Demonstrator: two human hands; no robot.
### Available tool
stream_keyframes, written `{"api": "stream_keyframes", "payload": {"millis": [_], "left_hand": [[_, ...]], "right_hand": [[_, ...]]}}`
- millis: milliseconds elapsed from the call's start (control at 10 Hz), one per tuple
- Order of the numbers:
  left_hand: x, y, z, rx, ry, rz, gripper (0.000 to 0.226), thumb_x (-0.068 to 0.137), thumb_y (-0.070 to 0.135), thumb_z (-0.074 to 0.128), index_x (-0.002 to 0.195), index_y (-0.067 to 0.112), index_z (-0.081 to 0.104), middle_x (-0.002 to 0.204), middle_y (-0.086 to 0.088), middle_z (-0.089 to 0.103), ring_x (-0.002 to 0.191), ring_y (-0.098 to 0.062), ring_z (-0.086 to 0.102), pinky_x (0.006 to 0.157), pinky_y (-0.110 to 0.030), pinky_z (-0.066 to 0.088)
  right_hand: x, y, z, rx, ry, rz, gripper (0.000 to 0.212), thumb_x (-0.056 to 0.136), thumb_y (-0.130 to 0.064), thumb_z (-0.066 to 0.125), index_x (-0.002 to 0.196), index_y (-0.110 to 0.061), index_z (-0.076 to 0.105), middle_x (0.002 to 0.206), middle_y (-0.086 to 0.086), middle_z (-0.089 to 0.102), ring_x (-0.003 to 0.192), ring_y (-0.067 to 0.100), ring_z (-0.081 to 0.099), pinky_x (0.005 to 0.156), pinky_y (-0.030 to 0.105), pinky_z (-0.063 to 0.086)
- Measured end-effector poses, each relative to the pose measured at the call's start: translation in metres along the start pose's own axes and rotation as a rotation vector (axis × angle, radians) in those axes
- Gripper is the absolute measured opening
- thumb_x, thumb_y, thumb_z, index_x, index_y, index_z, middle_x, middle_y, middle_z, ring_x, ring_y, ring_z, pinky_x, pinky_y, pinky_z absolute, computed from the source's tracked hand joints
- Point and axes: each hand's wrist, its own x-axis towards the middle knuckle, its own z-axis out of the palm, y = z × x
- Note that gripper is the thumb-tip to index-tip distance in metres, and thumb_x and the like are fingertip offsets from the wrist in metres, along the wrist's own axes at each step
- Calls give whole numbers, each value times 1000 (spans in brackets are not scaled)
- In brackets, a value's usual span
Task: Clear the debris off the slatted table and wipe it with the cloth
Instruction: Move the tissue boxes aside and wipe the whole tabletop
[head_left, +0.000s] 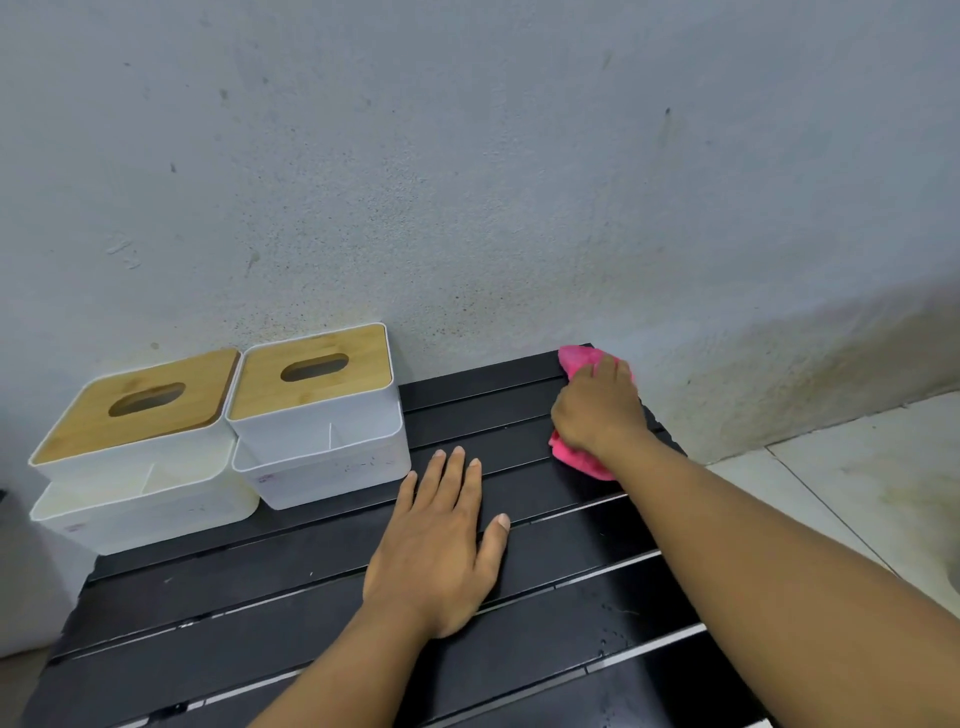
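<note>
The right hand (597, 410) presses a crumpled bright pink cloth (579, 457) onto the far right corner of the black slatted worktop (260, 597), fingers curled over it. The left hand (436, 540) lies flat, fingers straight, mid-worktop. The slats run left to right, so unwiped surface probably lies leftward, toward two white tissue boxes with bamboo lids (317, 415).

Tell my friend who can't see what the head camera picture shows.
A person's right hand holds a pink cloth on the far right corner of a slatted table, while the left hand lies flat on the slats. Two white boxes with slotted wooden lids stand side by side at the table's back left, by a grey wall.
</note>
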Motion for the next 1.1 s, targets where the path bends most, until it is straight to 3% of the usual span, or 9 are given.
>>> {"api": "stream_keyframes", "payload": {"millis": [200,300,400,500,700,900,1000,1100], "left_hand": [[0,-1,1,9,6,4,69,99,57,8,157,21,-4,163,2,-14,148,-12,-21,122,-38,-8],[0,0,1,0,10,5,69,99,57,8,157,21,-4,164,2,-13,148,-12,-21,122,-37,-9],[-1,1,0,0,16,3,69,99,57,8,157,21,-3,164,2,-12,148,-12,-20,122,-37,-9],[-1,0,-1,5,13,-2,69,99,57,7,157,21,-4,163,3,-13,148,-11,-21,122,-36,-9],[-1,1,-1,4,9,2,69,99,58,7,157,22,-4,164,3,-13,148,-11,-21,122,-36,-9],[-1,1,-1,13,12,2,70,99,57,7,157,21,-3,164,2,-14,147,-11,-22,122,-37,-9],[-1,1,-2,9,11,-2,69,99,57,6,157,21,-5,164,3,-14,147,-11,-22,122,-36,-8],[-2,1,-1,3,4,0,69,99,58,5,157,21,-5,163,3,-14,147,-10,-23,122,-37,-7]], "right_hand": [[-52,-11,8,-3,58,-76,65,101,-40,25,148,5,23,155,27,18,144,41,13,120,47,9],[-71,-13,13,-21,35,-145,69,100,-46,25,152,-2,20,159,22,11,148,37,6,121,45,6],[-40,-2,7,-34,78,-231,67,98,-49,26,149,-5,31,157,19,23,146,34,14,121,44,12],[-4,5,-2,-39,76,-188,71,97,-54,26,150,-8,28,157,15,23,145,32,16,120,44,16],[-13,-8,5,-1,100,-86,92,91,-72,19,152,-4,22,159,19,17,148,31,10,121,42,8],[-69,-14,9,35,63,-243,92,91,-73,16,154,-6,16,161,16,11,149,29,3,122,40,4],[-42,-10,4,60,109,-197,91,91,-73,15,150,-5,29,157,17,24,146,31,15,120,43,16],[-1,-12,3,72,125,-37,91,90,-71,14,147,-3,34,152,22,30,143,36,21,119,47,17]]}}
